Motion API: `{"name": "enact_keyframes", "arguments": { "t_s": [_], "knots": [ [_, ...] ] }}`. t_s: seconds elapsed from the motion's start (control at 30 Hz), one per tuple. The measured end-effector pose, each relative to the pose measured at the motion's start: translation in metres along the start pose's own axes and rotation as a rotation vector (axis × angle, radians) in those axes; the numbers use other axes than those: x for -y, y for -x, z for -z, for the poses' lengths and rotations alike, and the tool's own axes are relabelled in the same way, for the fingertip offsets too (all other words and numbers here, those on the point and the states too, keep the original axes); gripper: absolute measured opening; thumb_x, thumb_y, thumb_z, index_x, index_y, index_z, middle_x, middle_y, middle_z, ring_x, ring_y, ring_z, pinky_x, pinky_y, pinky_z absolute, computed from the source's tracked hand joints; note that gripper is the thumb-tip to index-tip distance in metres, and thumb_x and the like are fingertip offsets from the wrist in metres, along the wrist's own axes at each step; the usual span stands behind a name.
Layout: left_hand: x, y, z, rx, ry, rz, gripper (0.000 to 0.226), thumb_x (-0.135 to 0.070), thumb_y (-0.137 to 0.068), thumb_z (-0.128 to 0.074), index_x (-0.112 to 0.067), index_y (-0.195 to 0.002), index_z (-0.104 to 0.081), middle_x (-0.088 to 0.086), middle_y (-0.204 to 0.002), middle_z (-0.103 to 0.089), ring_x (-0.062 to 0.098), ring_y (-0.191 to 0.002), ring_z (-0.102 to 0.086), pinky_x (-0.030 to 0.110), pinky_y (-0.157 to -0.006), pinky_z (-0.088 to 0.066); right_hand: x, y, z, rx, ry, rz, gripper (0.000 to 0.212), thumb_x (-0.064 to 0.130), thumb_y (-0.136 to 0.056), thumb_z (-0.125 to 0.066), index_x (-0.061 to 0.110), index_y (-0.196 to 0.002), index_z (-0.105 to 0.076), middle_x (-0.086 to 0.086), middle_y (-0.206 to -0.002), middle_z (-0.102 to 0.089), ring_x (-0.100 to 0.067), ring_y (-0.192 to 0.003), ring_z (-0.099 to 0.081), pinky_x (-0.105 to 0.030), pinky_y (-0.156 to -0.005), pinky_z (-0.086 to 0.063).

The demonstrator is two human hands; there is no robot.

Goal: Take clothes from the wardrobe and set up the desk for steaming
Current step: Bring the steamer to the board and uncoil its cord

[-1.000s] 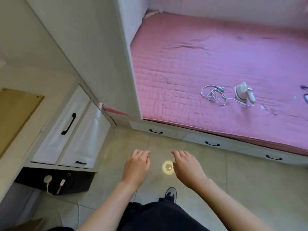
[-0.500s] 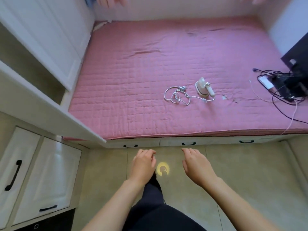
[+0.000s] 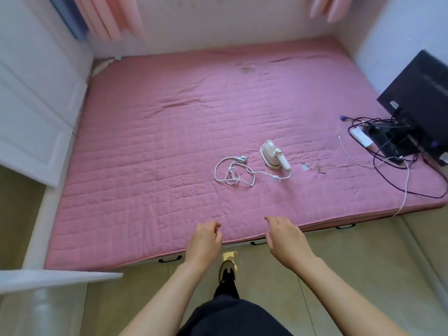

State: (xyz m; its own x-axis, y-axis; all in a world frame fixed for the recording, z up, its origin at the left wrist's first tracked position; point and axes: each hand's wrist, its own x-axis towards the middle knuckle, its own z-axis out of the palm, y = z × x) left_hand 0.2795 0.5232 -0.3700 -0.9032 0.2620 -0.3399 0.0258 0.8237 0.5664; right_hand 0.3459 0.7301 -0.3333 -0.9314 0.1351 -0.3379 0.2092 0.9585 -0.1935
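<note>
A small white handheld steamer [image 3: 274,156] lies on the pink quilted mattress [image 3: 169,132], its white cord [image 3: 234,174] coiled to its left. My left hand [image 3: 203,241] hovers over the mattress's near edge with fingers loosely curled and holds nothing. My right hand [image 3: 284,235] hangs beside it, fingers relaxed and empty. Both hands are well short of the steamer. White wardrobe doors [image 3: 31,110] stand at the left. No clothes are in view.
A black monitor [image 3: 417,103] with tangled dark cables [image 3: 388,151] sits on the mattress's right side. Pink curtains [image 3: 109,18] hang at the back. Drawers with black handles [image 3: 169,259] run under the bed. My shoe [image 3: 227,274] stands on the tiled floor.
The view has swung right and up from the cabinets to the whole bed. Both hands have come forward from over the floor to the mattress's near edge.
</note>
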Motion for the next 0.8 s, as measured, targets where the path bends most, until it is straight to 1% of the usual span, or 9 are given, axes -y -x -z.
{"name": "enact_keyframes", "arguments": {
  "t_s": [0.17,0.23,0.33,0.53,0.6,0.8],
  "knots": [
    [-0.021,-0.067,-0.002,0.029,0.041,0.038,0.029,-0.018,-0.09,-0.049,-0.016,-0.113,-0.065,0.004,-0.106,-0.067,0.021,-0.104,-0.058,0.035,-0.086,-0.048,-0.02,-0.056,0.012,0.043,0.002,-0.009,0.043,0.019,-0.094,-0.041,0.015,-0.137,-0.04,-0.004,-0.128,-0.054,-0.026,-0.117,-0.048,-0.036,-0.092,-0.043],
    [-0.029,-0.092,-0.007,0.023,0.07,0.062,0.027,-0.017,-0.089,-0.05,-0.014,-0.111,-0.066,0.004,-0.107,-0.068,0.022,-0.103,-0.059,0.033,-0.086,-0.048,-0.03,-0.078,0.015,0.07,-0.002,-0.003,0.042,0.019,-0.095,-0.041,0.013,-0.137,-0.04,-0.005,-0.128,-0.053,-0.027,-0.117,-0.047,-0.037,-0.091,-0.043],
    [-0.042,-0.123,-0.013,0.037,0.087,0.118,0.028,-0.017,-0.091,-0.051,-0.012,-0.114,-0.064,0.004,-0.109,-0.068,0.023,-0.101,-0.06,0.031,-0.084,-0.046,-0.048,-0.114,0.021,0.096,-0.017,-0.008,0.04,0.018,-0.095,-0.041,0.011,-0.135,-0.042,-0.006,-0.128,-0.053,-0.028,-0.117,-0.047,-0.038,-0.091,-0.043],
    [-0.051,-0.169,-0.036,0.091,0.087,0.289,0.027,-0.02,-0.09,-0.05,-0.014,-0.111,-0.064,0.007,-0.11,-0.069,0.027,-0.103,-0.06,0.036,-0.088,-0.049,-0.093,-0.184,0.027,0.17,-0.032,-0.022,0.038,0.018,-0.093,-0.041,0.011,-0.131,-0.044,-0.009,-0.128,-0.053,-0.03,-0.119,-0.045,-0.038,-0.09,-0.043],
    [-0.053,-0.186,-0.044,0.076,0.108,0.349,0.027,-0.019,-0.089,-0.052,-0.012,-0.111,-0.065,0.008,-0.111,-0.069,0.028,-0.103,-0.061,0.035,-0.089,-0.049,-0.108,-0.208,0.027,0.207,-0.044,-0.003,0.039,0.017,-0.094,-0.04,0.01,-0.132,-0.043,-0.01,-0.129,-0.053,-0.031,-0.12,-0.045,-0.04,-0.09,-0.044],
    [-0.049,-0.238,-0.073,-0.022,0.17,0.483,0.024,-0.015,-0.09,-0.054,-0.008,-0.11,-0.067,0.01,-0.108,-0.07,0.028,-0.102,-0.062,0.028,-0.085,-0.043,-0.142,-0.285,0.014,0.251,-0.045,0.065,0.033,0.015,-0.094,-0.039,0.007,-0.125,-0.047,-0.012,-0.125,-0.053,-0.032,-0.116,-0.046,-0.041,-0.085,-0.045]
  ]
}}
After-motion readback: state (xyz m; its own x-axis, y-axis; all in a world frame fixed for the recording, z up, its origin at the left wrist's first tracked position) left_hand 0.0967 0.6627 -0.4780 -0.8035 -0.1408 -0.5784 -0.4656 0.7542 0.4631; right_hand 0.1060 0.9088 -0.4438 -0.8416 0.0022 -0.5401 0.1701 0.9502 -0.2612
